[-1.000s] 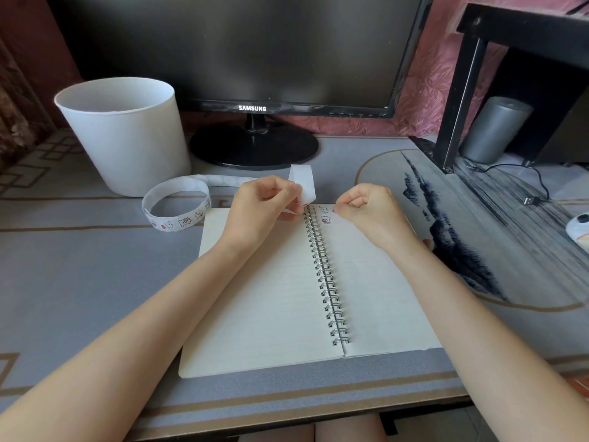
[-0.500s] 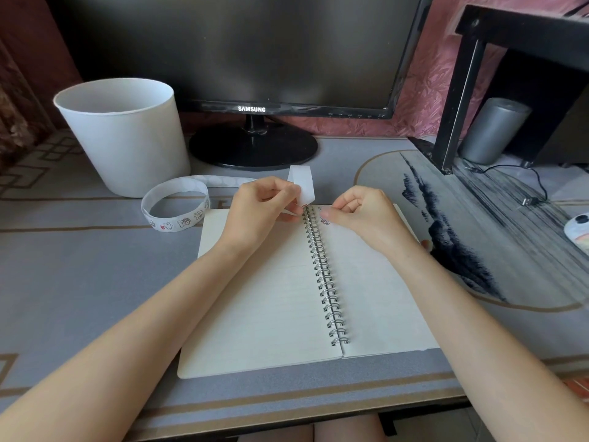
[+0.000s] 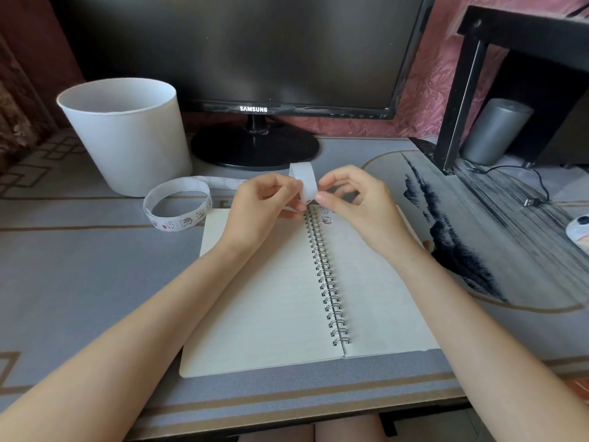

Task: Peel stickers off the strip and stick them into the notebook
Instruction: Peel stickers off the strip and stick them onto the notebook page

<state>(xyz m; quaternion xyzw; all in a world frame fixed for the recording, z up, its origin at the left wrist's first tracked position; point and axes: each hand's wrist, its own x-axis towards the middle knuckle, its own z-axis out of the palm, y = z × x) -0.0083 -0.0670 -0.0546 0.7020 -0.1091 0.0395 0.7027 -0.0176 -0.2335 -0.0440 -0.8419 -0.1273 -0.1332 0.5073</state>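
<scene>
Progress: early. Open notebook [image 3: 271, 301] flat on surface [image 3: 79, 282], near centre. Placed stickers [image 3: 326, 220]: about three, far corner of right page beside spiral; tiny, count unsure. Rest of both pages blank. One strip [image 3: 305, 184]: free end raised over notebook's far edge, remainder coiled at left, at least four stickers showing there. Grip of left hand [image 3: 266, 199]: clamped on strip. Grip of right hand [image 3: 360, 204]: fingertips pinching strip edge; sticker lift not discernible. Remaining: most of strip.

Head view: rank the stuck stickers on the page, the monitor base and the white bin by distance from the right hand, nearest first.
1. Stuck stickers: just beneath the right hand, on the notebook's right page.
2. Monitor base: behind the hand, to the left.
3. White bin: far left.
</scene>
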